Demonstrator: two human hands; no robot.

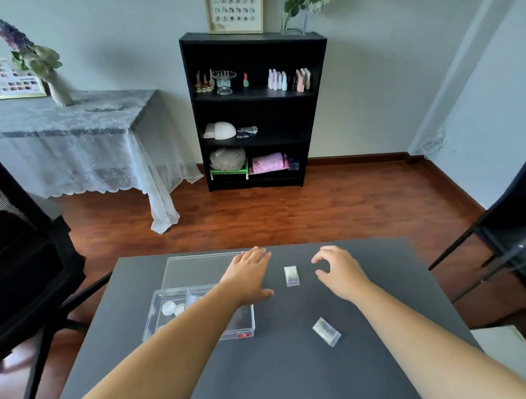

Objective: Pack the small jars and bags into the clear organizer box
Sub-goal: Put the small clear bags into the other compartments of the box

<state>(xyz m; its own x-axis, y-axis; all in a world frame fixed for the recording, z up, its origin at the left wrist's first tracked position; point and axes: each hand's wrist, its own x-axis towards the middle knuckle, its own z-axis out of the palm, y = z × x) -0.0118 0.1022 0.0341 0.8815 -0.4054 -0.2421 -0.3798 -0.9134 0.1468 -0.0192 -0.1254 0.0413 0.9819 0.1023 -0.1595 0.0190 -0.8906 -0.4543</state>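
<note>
A clear organizer box (156,310) lies open on the dark table, its lid (193,268) flat behind it. Small white round jars (169,308) sit in its left compartment. My left arm crosses over the box, and my left hand (248,272) lies flat, fingers spread, on the lid's right edge. One small clear bag (292,276) lies between my hands. My right hand (339,270) hovers just right of that bag with curled, parted fingers and holds nothing. A second small bag (326,331) lies nearer to me, right of the box.
The dark table (279,373) ends at a far edge just beyond my hands. A black chair (21,265) stands at the left, a black frame (498,255) at the right. Farther off are a black bookshelf (250,109) and a lace-covered table (79,139).
</note>
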